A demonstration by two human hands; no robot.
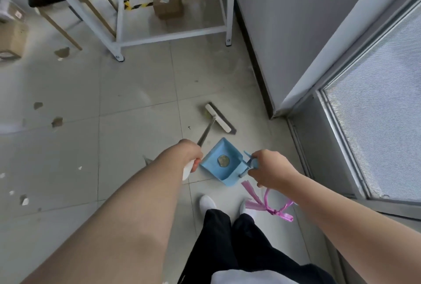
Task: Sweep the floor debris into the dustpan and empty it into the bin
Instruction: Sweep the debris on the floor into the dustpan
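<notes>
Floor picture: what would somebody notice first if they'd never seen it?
Probably the bright blue dustpan at the middle, holding one brownish scrap, its handle in the right hand. Beyond it the left hand holds a broom, and pink ribbon dangles near white shoes.

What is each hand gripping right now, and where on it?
Left hand grips the broom by its white handle end; right hand holds the blue dustpan by its handle.

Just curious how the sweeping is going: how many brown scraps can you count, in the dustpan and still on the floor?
In the blue dustpan: 1 brown scrap
On the floor: 3 brown scraps, at and
Total: 4
Smaller pale bits at the left are too small to tell.
</notes>
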